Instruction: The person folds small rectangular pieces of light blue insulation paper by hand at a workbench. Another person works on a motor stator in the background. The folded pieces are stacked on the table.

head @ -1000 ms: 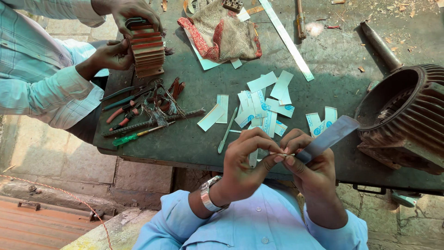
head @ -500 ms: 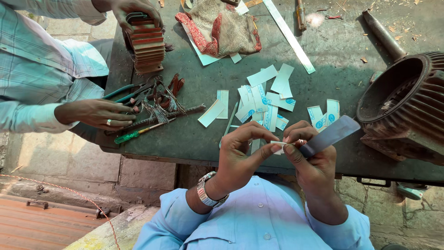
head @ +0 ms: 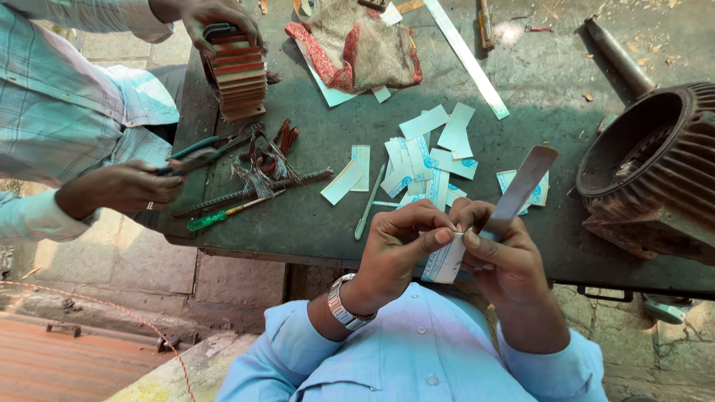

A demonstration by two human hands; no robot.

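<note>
White paper with pale blue print is what you have between your hands: a small paper slip point(head: 445, 262), held at the near edge of the dark green table point(head: 551, 89). Your left hand point(head: 398, 249) pinches the slip's upper edge between thumb and forefinger, fingers curled in tight. Your right hand point(head: 500, 257) is pressed together on the slip's right side, and also grips a flat grey metal strip point(head: 520, 190) that slants up and away to the far right. The slip hangs down between the two hands, its lower end free, just above your blue shirt.

Just beyond your knuckles, a scatter of similar paper pieces point(head: 428, 160) lies on the table. To the right sits a rusty ribbed motor housing point(head: 655, 175). On the left, another person's hand point(head: 123, 186) holds pliers point(head: 201, 152) near a green-handled screwdriver point(head: 223, 214), and that person's other hand rests on a stack of reddish plates point(head: 238, 78) at the far left. A patterned cloth point(head: 357, 48) lies at the far side.
</note>
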